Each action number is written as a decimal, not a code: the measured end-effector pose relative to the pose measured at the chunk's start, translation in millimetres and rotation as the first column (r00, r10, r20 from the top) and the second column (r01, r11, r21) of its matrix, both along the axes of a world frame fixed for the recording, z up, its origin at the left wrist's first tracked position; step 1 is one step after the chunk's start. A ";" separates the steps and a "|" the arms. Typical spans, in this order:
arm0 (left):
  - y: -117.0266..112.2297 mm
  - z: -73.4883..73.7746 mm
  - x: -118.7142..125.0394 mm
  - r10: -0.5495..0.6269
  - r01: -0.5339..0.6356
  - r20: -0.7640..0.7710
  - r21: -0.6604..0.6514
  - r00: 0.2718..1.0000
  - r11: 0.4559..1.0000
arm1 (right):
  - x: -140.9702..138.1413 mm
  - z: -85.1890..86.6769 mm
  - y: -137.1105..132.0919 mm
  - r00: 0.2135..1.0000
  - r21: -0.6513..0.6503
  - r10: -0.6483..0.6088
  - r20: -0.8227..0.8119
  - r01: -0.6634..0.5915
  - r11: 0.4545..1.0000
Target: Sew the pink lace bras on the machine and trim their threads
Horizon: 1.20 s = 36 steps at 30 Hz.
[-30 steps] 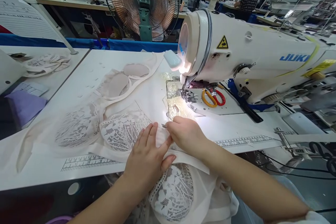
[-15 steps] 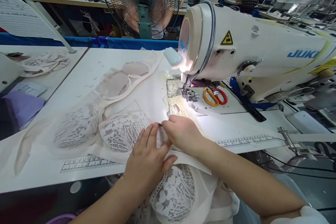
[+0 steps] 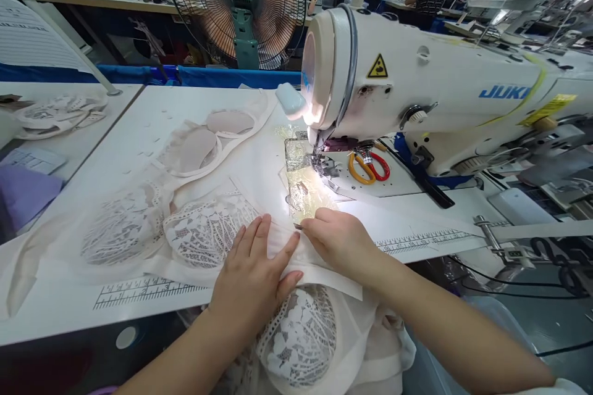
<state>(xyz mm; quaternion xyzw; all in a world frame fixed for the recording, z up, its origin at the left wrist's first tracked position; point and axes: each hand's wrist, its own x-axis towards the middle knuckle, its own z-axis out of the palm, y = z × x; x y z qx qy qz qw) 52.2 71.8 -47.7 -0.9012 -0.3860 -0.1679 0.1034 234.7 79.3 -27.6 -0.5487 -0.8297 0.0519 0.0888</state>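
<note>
Lace bra; tub, contents unclear.

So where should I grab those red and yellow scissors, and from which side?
Probably by the yellow loop and red loop, coming from your near side: the scissors lie with both loops toward you, while their far end points in beneath the sewing machine.

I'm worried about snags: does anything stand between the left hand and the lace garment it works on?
Nothing visible does: the left hand rests directly on the lace garment. The right hand, pinching a small tool, is beside it, not between. The scissors lie farther off, by the sewing machine.
</note>
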 end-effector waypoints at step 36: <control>-13.5 -2.0 24.9 -0.051 0.049 -0.036 -0.055 0.998 0.997 | 9.5 -0.5 1.7 0.999 -0.029 0.030 0.013 -0.030 0.999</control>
